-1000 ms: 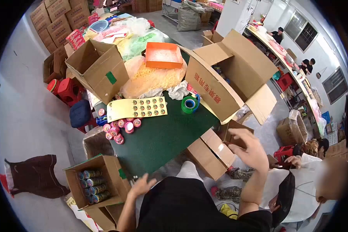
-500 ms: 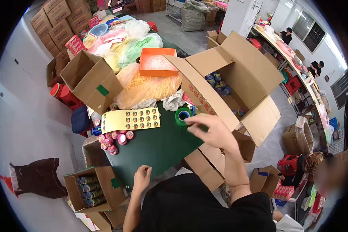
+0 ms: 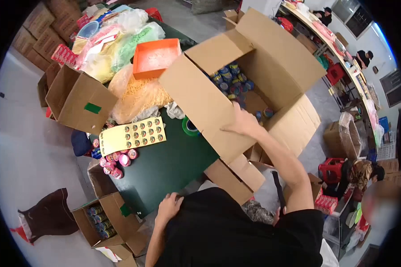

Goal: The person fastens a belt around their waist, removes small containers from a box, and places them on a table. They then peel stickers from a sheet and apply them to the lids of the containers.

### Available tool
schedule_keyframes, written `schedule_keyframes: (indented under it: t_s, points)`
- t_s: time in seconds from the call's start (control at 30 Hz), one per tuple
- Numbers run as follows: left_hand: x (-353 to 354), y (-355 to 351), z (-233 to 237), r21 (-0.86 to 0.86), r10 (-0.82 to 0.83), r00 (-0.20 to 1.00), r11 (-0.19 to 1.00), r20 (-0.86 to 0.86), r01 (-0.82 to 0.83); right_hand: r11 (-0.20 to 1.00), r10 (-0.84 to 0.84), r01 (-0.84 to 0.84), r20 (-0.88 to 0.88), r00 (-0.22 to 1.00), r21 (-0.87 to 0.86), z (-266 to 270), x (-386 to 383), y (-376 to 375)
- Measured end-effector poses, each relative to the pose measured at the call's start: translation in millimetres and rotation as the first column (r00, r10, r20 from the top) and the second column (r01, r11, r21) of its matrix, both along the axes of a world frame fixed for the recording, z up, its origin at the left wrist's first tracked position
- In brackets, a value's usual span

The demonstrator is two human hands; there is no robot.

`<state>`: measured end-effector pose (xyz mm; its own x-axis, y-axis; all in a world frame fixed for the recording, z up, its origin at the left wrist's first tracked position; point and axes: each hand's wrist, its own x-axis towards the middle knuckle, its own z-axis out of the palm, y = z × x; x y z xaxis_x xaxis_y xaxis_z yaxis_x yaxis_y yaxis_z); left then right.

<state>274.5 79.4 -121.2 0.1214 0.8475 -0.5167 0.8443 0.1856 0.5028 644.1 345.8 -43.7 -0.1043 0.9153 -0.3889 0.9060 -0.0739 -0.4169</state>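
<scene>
My right hand [image 3: 244, 122] is on the near flap of a large cardboard box [image 3: 280, 62], thumb on the flap's outer face and fingers over its edge. Several small blue tubs [image 3: 229, 80] lie loose inside. At the near edge of the green table, my left hand [image 3: 169, 206] rests with loosely bent fingers and no object showing in it. A roll of green tape [image 3: 191, 127] lies beside the box, partly covered by the flap. Left of it is a yellow sticker sheet [image 3: 133, 137], and below that several pink tubs [image 3: 116, 162].
Bags of coloured shreds [image 3: 136, 95] and an orange tray [image 3: 156, 58] crowd the table's far part. An open carton [image 3: 78, 100] stands at the left. A lower carton [image 3: 104, 222] holds rows of tubs. Other people sit at a long bench [image 3: 325, 35] at upper right.
My right hand has moved from above the tape roll to the large box's flap. That flap now leans further over the table, and more tubs show inside. The view has shifted.
</scene>
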Motion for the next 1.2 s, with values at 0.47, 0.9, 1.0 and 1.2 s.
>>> schedule_keyframes:
  t_s: [0.47, 0.9, 1.0, 1.2]
  points:
    - [-47.4, 3.6, -51.1, -0.027, -0.241, 0.969, 0.970, 0.056, 0.243, 0.951, 0.264, -0.252, 0.053, 0.963, -0.177, 161.7, 29.5, -90.3]
    - [-298.8, -325.8, -51.1, -0.540, 0.135, 0.649, 0.693, 0.748, 0.478, 0.991, -0.007, -0.030, 0.281, 0.960, 0.128, 57.1, -35.7, -180.8]
    - [-265.5, -382.1, -57.7, -0.887, 0.650, 0.614, 0.411, 0.448, 0.212, 0.993, 0.087, -0.070, 0.198, 0.976, -0.094, 39.7, -39.3, -161.3]
    - [-169.5, -299.9, 11.7, -0.894, 0.813, 0.554, 0.370, 0.180, -0.252, 0.755, -0.226, -0.008, -0.271, 0.935, -0.656, 0.1, -65.4, -128.3]
